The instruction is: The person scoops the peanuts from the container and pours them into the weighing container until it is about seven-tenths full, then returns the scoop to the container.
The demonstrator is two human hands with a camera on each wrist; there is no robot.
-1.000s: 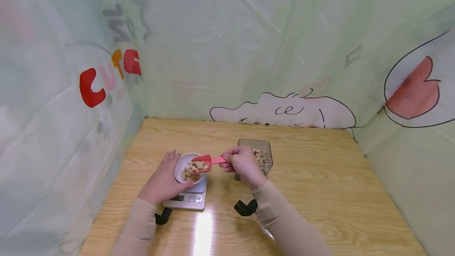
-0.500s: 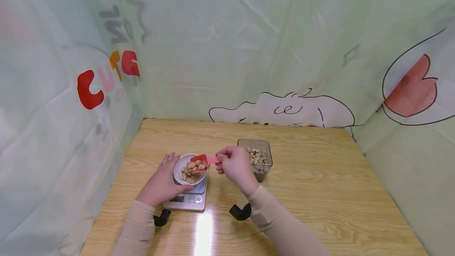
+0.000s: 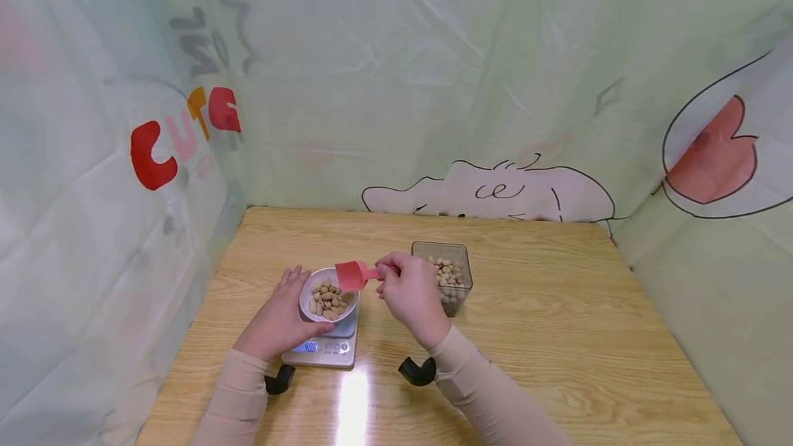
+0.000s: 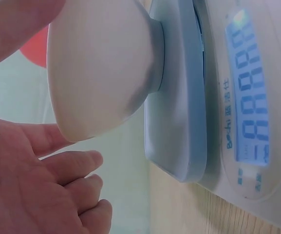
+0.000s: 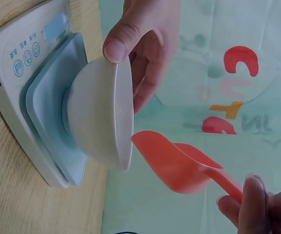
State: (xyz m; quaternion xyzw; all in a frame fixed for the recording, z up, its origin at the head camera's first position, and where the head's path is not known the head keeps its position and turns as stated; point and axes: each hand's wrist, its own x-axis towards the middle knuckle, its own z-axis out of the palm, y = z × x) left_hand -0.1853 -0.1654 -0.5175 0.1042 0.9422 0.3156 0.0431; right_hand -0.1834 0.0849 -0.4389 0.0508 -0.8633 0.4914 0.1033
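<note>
A white bowl (image 5: 94,112) stands on the platform of a kitchen scale (image 3: 337,358), holding shelled-looking tan peanuts (image 3: 325,300). My left hand (image 3: 281,319) holds the bowl at its rim, thumb on the near side and index finger on the far side; its other fingers stay off the bowl in the left wrist view. With the right hand (image 3: 414,294) I pinch the handle of a red scoop (image 3: 352,276). The scoop is tilted over the bowl's right rim, and no peanuts show in it. On the scale, the display (image 4: 251,92) is lit.
Right of the scale, behind my right hand, stands a transparent grey box (image 3: 442,249) partly filled with more peanuts. The wooden table (image 3: 545,322) meets printed curtains (image 3: 434,88) at the back and both sides.
The scoop has shifted slightly left and tipped over, and its peanuts have dropped into the bowl. The scale display now shows lit digits. My left hand stays on the bowl.
</note>
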